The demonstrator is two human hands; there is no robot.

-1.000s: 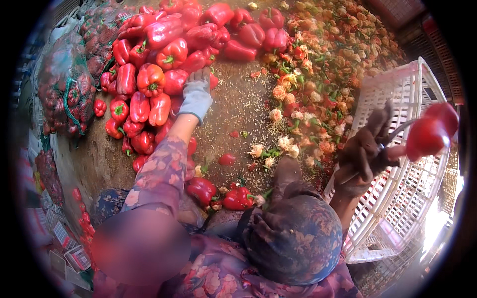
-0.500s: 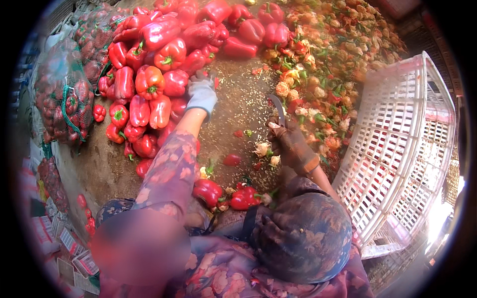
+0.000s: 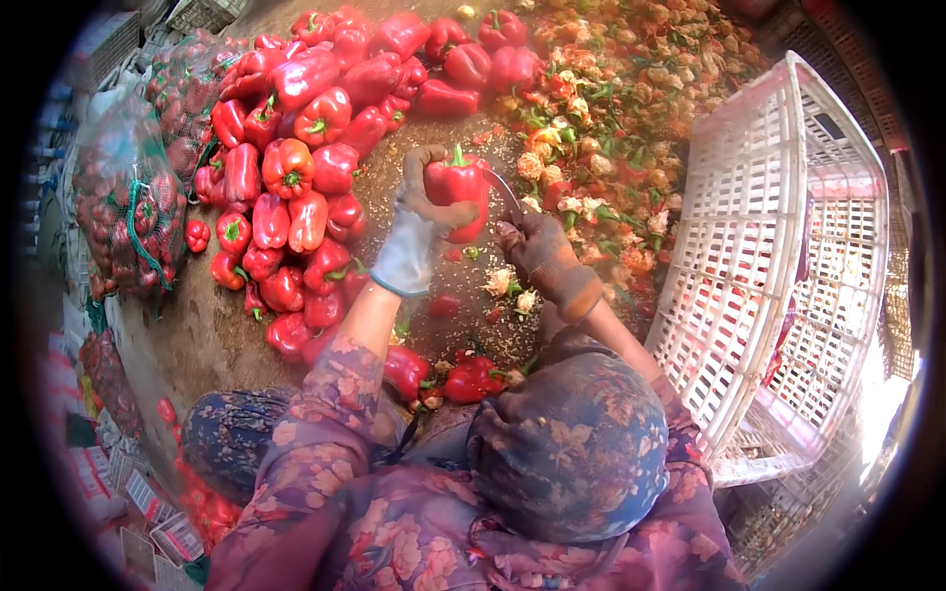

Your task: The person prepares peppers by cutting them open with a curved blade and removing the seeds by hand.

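My left hand [image 3: 426, 202], in a dirty grey-white glove, is wrapped round a red bell pepper [image 3: 459, 187] held upright with its green stem up. In my right hand [image 3: 547, 258], gloved in brown, is a curved knife [image 3: 503, 190]; its blade reaches the upper right side of that pepper, by the stem end. Left of the left hand lies a large heap of whole red bell peppers [image 3: 269, 219]. Two more peppers [image 3: 473, 380] rest close to my lap. Under the hands the brown surface is strewn with pale seeds.
A wide pile of cut pepper cores [image 3: 611, 158] spreads at the far right. A white slatted plastic crate [image 3: 729, 266] stands tilted at my right. Full mesh sacks [image 3: 128, 207] of red produce stand on the left, with boxes [image 3: 148, 497] at the lower left.
My left hand has come back from the heap toward me and now holds a pepper. The knife in my right hand has moved left to meet it.
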